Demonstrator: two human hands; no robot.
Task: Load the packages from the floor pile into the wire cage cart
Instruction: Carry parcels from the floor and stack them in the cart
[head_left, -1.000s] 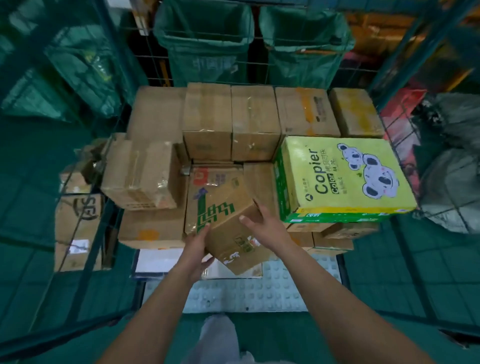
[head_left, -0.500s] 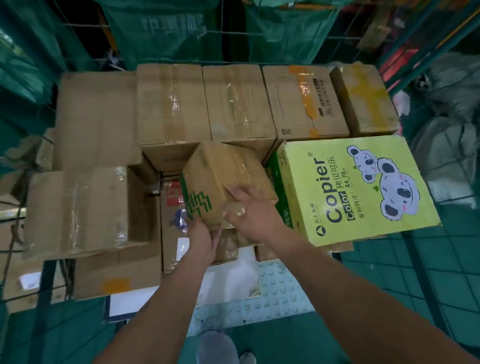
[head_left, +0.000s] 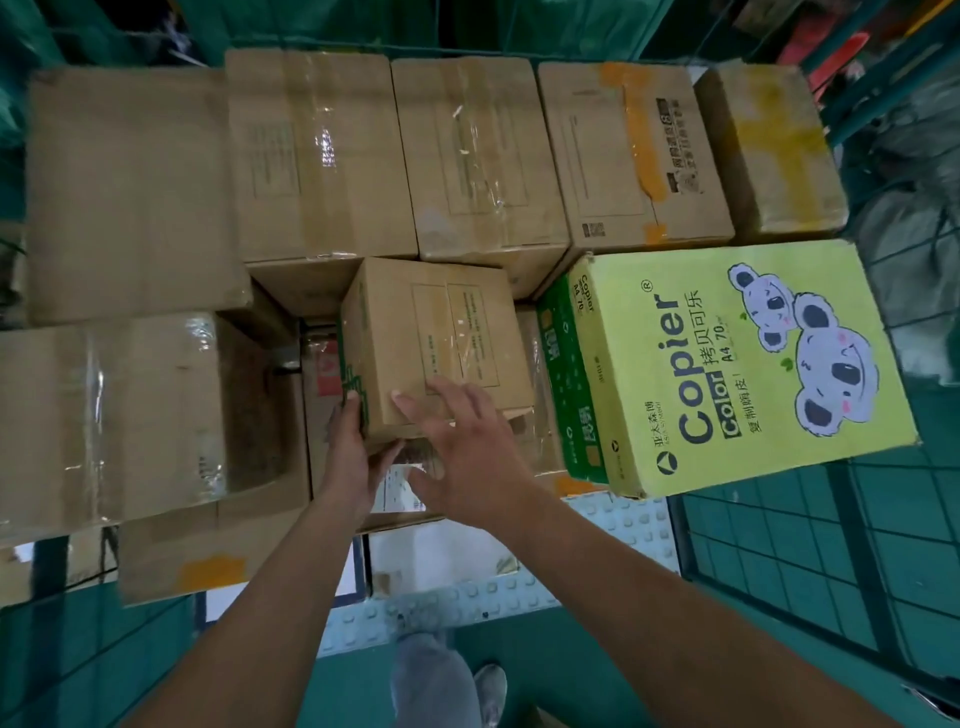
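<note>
The right hand (head_left: 462, 447) is lying with its fingers spread flat over the near top edge of the small brown box (head_left: 434, 345), pressing rather than clutching it. The left hand (head_left: 353, 452) is wrapping the box's near-left corner, thumb up the side panel and fingers curled beneath, so it is gripping the box.

A second ago this box was being held tilted and low at the front of the load; half a second ago it was being lifted and turned. Now it is sitting nearly level in the middle of the wire cage cart (head_left: 779, 545), in the gap between the big taped carton (head_left: 104, 415) on the left and the yellow-green copier paper box (head_left: 727, 364) on the right, up against the back row of cartons (head_left: 478, 156). That suggests the placing is almost finished, with only the letting go left (whether the far edge is fully seated is hard to tell from here).

The box's left side is showing a green printed logo, unreadable at this angle, and a faint printed table on top. The paper box is reading "Copier", "Color", "A4 70", plus Chinese characters and two cartoon koalas. A back carton with orange tape (head_left: 634, 156) is carrying dark print too blurred to read.
</note>
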